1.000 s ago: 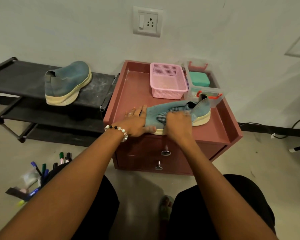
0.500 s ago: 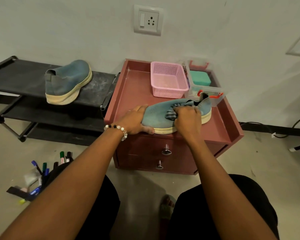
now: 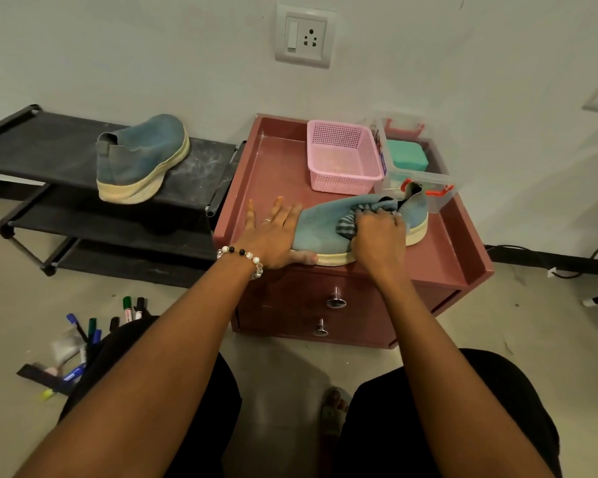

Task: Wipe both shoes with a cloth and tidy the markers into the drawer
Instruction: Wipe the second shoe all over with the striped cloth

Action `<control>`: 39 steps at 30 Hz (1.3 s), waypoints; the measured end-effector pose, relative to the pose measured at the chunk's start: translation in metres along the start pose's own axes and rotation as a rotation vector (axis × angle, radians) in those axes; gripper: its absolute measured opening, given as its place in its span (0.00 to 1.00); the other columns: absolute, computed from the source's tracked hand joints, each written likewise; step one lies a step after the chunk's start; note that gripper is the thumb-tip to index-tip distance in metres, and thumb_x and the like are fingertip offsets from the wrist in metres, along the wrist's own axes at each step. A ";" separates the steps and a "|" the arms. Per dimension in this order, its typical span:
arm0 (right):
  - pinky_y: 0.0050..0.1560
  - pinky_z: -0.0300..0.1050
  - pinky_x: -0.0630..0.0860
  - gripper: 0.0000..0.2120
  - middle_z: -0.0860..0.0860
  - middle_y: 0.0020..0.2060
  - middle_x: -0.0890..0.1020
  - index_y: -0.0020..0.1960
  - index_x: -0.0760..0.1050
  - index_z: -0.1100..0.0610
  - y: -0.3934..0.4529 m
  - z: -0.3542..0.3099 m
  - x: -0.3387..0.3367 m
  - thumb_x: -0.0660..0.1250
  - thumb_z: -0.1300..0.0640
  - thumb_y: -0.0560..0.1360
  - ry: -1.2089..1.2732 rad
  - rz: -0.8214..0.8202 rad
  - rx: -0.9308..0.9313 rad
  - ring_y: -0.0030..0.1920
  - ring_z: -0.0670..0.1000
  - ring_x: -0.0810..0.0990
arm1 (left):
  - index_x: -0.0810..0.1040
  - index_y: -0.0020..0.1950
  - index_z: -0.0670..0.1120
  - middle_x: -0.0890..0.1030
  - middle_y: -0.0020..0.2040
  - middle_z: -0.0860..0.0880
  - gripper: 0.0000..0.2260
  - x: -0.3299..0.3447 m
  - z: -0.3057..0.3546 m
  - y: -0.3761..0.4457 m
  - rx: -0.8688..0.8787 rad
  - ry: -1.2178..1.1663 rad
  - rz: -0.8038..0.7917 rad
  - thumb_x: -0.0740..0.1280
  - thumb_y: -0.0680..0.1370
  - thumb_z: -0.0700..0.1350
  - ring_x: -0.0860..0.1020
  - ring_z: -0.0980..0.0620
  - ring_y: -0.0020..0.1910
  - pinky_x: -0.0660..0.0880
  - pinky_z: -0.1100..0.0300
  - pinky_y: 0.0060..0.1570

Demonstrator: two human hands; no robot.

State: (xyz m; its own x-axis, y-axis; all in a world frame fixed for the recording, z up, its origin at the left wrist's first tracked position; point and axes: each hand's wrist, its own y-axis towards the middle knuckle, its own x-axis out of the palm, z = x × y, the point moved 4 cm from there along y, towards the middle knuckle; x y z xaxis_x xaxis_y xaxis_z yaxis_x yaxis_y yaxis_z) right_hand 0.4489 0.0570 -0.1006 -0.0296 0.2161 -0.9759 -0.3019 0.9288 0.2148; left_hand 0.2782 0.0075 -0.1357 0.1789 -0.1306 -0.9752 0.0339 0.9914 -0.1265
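Fingers of the right hand [image 3: 377,236] bunch the cloth [image 3: 347,225] against the shoe [image 3: 325,225], whose long axis runs left to right on the desk [image 3: 277,167], toe under the flat left hand [image 3: 273,236], heel farther right.

Even, soft indoor light; wide-angle view.
Faint shadows lie under the shoe rack [image 3: 83,215]; edges curve outward, and detail is slightly soft throughout.

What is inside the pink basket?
The pink basket on the red cabinet looks empty: only its pale mesh floor shows. Its near wall hides the front strip of the floor.
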 end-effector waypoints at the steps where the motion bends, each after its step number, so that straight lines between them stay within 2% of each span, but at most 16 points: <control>1: 0.66 0.53 0.63 0.13 0.57 0.53 0.81 0.55 0.77 0.60 -0.004 -0.012 0.000 0.63 0.61 0.71 -0.016 -0.017 -0.027 0.58 0.57 0.76 | 0.40 0.78 0.46 0.44 0.79 0.48 0.50 0.000 0.000 0.000 -0.004 -0.020 -0.005 0.57 0.69 0.73 0.36 0.48 0.76 0.29 0.34 0.64; 3: 0.60 0.50 0.66 0.14 0.57 0.52 0.82 0.53 0.77 0.60 -0.013 -0.041 -0.003 0.62 0.54 0.72 0.051 -0.070 -0.151 0.55 0.57 0.78 | 0.39 0.78 0.46 0.43 0.79 0.49 0.49 0.002 0.000 0.001 -0.014 -0.044 -0.017 0.59 0.71 0.71 0.35 0.47 0.76 0.28 0.35 0.64; 5: 0.53 0.49 0.69 0.24 0.59 0.51 0.82 0.54 0.77 0.61 -0.022 -0.061 -0.007 0.56 0.46 0.67 0.224 -0.178 -0.262 0.53 0.59 0.78 | 0.38 0.78 0.46 0.42 0.79 0.49 0.47 0.003 0.001 0.001 -0.028 -0.062 -0.040 0.62 0.73 0.68 0.35 0.47 0.76 0.30 0.34 0.65; 6: 0.52 0.49 0.70 0.27 0.60 0.51 0.82 0.55 0.77 0.61 -0.023 -0.063 -0.009 0.55 0.46 0.65 0.301 -0.216 -0.286 0.53 0.60 0.78 | 0.38 0.78 0.46 0.42 0.79 0.49 0.47 0.003 0.001 0.000 -0.031 -0.080 -0.046 0.62 0.73 0.67 0.34 0.47 0.76 0.30 0.34 0.66; 8: 0.55 0.51 0.72 0.22 0.59 0.54 0.82 0.60 0.77 0.56 -0.017 -0.053 -0.005 0.60 0.52 0.68 0.385 -0.246 -0.287 0.55 0.61 0.78 | 0.39 0.78 0.47 0.43 0.79 0.50 0.49 0.002 0.000 0.000 -0.024 -0.114 -0.034 0.63 0.70 0.69 0.35 0.48 0.76 0.30 0.36 0.66; 10: 0.58 0.53 0.74 0.22 0.57 0.56 0.81 0.63 0.76 0.49 -0.008 -0.033 0.000 0.62 0.60 0.71 0.337 -0.221 -0.266 0.57 0.61 0.77 | 0.41 0.78 0.48 0.45 0.79 0.51 0.50 0.002 -0.001 0.001 -0.011 -0.128 -0.012 0.63 0.69 0.70 0.35 0.49 0.76 0.30 0.36 0.66; 12: 0.59 0.52 0.73 0.22 0.56 0.56 0.82 0.63 0.77 0.47 0.002 -0.010 0.001 0.61 0.61 0.71 0.235 -0.147 -0.222 0.57 0.61 0.77 | 0.43 0.78 0.49 0.47 0.79 0.51 0.50 0.002 -0.003 0.002 -0.005 -0.116 0.002 0.64 0.68 0.71 0.36 0.49 0.76 0.30 0.35 0.66; 16: 0.60 0.51 0.68 0.16 0.57 0.50 0.83 0.57 0.80 0.54 0.012 0.016 -0.001 0.60 0.62 0.74 0.049 -0.022 -0.058 0.54 0.60 0.78 | 0.45 0.78 0.50 0.49 0.79 0.51 0.49 0.001 -0.003 0.001 -0.001 -0.120 0.021 0.64 0.67 0.71 0.38 0.49 0.77 0.30 0.35 0.65; 19: 0.63 0.52 0.65 0.11 0.58 0.47 0.82 0.50 0.79 0.60 0.006 0.001 -0.006 0.60 0.64 0.74 -0.001 -0.014 0.025 0.53 0.60 0.78 | 0.45 0.78 0.50 0.49 0.79 0.50 0.49 0.002 -0.001 0.002 -0.006 -0.152 0.018 0.65 0.67 0.70 0.38 0.48 0.77 0.31 0.36 0.66; 21: 0.59 0.50 0.68 0.10 0.59 0.48 0.82 0.51 0.79 0.60 -0.003 -0.023 -0.009 0.61 0.62 0.74 0.019 -0.050 -0.044 0.53 0.60 0.79 | 0.44 0.78 0.50 0.48 0.79 0.50 0.49 0.002 -0.001 0.003 -0.014 -0.177 0.008 0.66 0.68 0.69 0.37 0.47 0.76 0.32 0.37 0.68; 24: 0.50 0.49 0.71 0.12 0.60 0.50 0.82 0.54 0.78 0.60 -0.016 -0.057 -0.009 0.62 0.59 0.73 0.216 -0.166 -0.210 0.53 0.61 0.78 | 0.43 0.78 0.48 0.48 0.79 0.48 0.48 0.001 0.002 0.004 -0.024 -0.223 -0.014 0.70 0.70 0.62 0.36 0.45 0.76 0.34 0.39 0.70; 26: 0.50 0.49 0.71 0.15 0.60 0.51 0.81 0.56 0.78 0.59 -0.016 -0.061 -0.008 0.60 0.62 0.71 0.359 -0.217 -0.255 0.54 0.62 0.77 | 0.43 0.78 0.47 0.49 0.79 0.47 0.49 0.002 0.001 0.004 -0.034 -0.279 -0.017 0.71 0.70 0.60 0.36 0.44 0.76 0.35 0.40 0.70; 28: 0.54 0.50 0.73 0.21 0.58 0.55 0.81 0.60 0.78 0.55 -0.011 -0.050 -0.007 0.60 0.65 0.70 0.474 -0.240 -0.268 0.56 0.61 0.77 | 0.44 0.78 0.48 0.49 0.79 0.47 0.50 0.004 -0.001 0.005 -0.023 -0.277 -0.003 0.71 0.68 0.64 0.36 0.45 0.76 0.35 0.40 0.70; 33: 0.60 0.51 0.70 0.19 0.56 0.54 0.82 0.61 0.78 0.49 0.011 0.005 -0.003 0.61 0.61 0.73 0.153 -0.125 -0.161 0.56 0.60 0.78 | 0.46 0.78 0.50 0.50 0.79 0.49 0.50 0.005 -0.004 0.005 0.004 -0.184 0.021 0.66 0.67 0.70 0.37 0.47 0.76 0.33 0.37 0.68; 36: 0.64 0.51 0.66 0.14 0.57 0.51 0.82 0.56 0.79 0.56 0.013 0.016 -0.003 0.60 0.62 0.74 0.006 -0.057 -0.033 0.55 0.59 0.78 | 0.45 0.78 0.50 0.48 0.79 0.49 0.49 0.005 -0.003 0.005 0.004 -0.164 0.022 0.66 0.67 0.70 0.36 0.47 0.76 0.32 0.37 0.68; 39: 0.67 0.54 0.62 0.11 0.57 0.52 0.82 0.53 0.78 0.60 0.002 -0.011 -0.005 0.61 0.62 0.74 -0.064 -0.038 -0.065 0.56 0.59 0.77 | 0.44 0.78 0.49 0.47 0.79 0.49 0.49 0.007 -0.002 0.004 -0.004 -0.174 0.024 0.66 0.68 0.69 0.35 0.45 0.76 0.33 0.39 0.68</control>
State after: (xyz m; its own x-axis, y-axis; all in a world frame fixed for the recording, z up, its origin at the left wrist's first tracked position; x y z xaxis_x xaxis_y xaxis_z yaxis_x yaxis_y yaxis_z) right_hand 0.4376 0.0546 -0.0960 0.0433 0.2021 -0.9784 -0.3631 0.9155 0.1730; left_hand 0.2778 0.0110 -0.1431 0.3468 -0.1063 -0.9319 0.0232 0.9942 -0.1047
